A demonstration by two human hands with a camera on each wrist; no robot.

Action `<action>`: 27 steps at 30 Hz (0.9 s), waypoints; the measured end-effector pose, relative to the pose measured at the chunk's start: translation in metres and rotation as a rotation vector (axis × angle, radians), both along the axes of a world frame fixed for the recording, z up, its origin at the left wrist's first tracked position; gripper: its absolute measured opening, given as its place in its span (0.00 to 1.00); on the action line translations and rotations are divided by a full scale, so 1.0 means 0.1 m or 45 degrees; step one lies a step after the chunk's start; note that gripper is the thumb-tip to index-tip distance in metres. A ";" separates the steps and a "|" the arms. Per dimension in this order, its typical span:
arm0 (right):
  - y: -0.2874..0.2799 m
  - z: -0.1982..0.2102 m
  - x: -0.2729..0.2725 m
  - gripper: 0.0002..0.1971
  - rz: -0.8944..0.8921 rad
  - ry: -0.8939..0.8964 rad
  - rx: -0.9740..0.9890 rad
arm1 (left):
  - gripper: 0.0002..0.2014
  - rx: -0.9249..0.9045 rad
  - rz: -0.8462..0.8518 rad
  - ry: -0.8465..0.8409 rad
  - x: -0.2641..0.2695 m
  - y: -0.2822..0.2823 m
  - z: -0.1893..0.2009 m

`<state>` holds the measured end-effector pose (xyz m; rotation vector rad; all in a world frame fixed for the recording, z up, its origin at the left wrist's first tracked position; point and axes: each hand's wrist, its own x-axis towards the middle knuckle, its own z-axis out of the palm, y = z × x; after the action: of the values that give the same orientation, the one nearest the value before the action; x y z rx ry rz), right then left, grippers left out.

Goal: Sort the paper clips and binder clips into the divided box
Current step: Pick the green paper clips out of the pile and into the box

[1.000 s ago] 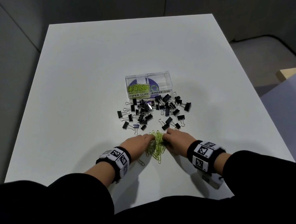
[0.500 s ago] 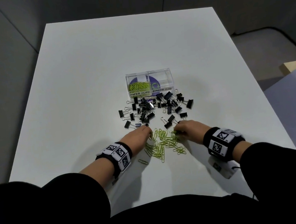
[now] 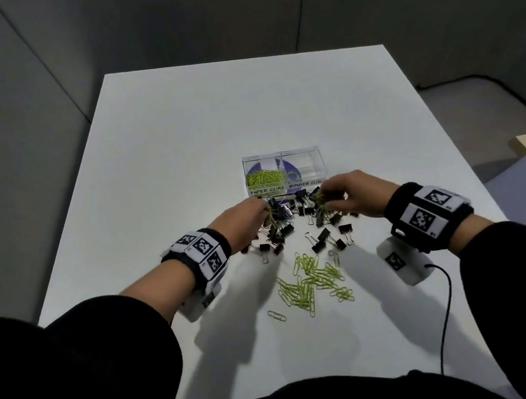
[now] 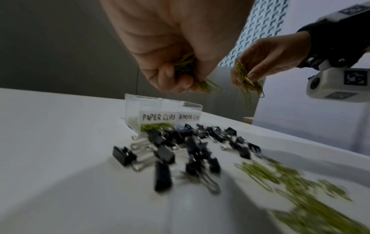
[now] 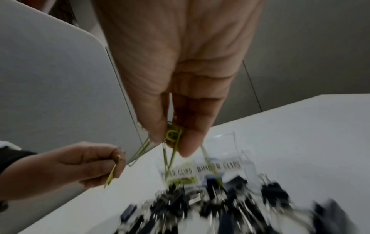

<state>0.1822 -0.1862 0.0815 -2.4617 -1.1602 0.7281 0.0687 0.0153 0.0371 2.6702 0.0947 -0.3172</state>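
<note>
The left hand (image 3: 241,224) is raised above the table (image 3: 181,149) at roughly 9 o'clock from the black binder clips (image 3: 321,236). Its fingers are curled round a small bunch of green paper clips (image 4: 208,86), whose ends hang below the fingertips.

At the centre, the binder clips lie scattered directly in front of the divided box (image 3: 285,172). The box is clear plastic. Its left compartment, labelled PAPER CLIPS, contains a heap of green paper clips (image 3: 264,178). What lies in the right compartment, labelled BINDER CLIPS, cannot be determined. At 6 o'clock from the binder clips, a loose pile of paper clips (image 3: 312,281) lies on the table nearer the person. One single clip (image 3: 276,315) lies apart at 8 o'clock from that pile.

The right hand (image 3: 354,195) is raised at 3 o'clock from the left hand, over the right side of the binder clips and just in front of the box. Thumb and fingertips pinch a second bunch of green paper clips (image 5: 172,137), several of which dangle downward. Both wrists carry bands with black-and-white markers (image 3: 424,215).
</note>
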 end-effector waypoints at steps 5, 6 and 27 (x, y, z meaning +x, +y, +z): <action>0.50 -0.02 0.29 0.10 -0.142 -0.114 0.109 | 0.14 0.051 0.087 -0.071 0.36 0.25 0.11; 0.61 -0.06 0.33 0.11 -0.173 -0.123 0.123 | 0.15 0.066 0.109 -0.067 0.42 0.29 0.10; 0.80 -0.34 0.39 0.10 -0.168 -0.092 0.188 | 0.14 0.041 0.073 0.056 1.13 0.40 -0.11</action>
<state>0.2216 -0.1057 0.0477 -2.4305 -1.0256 0.5021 0.1814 0.0551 0.0263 2.6874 0.1915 -0.3587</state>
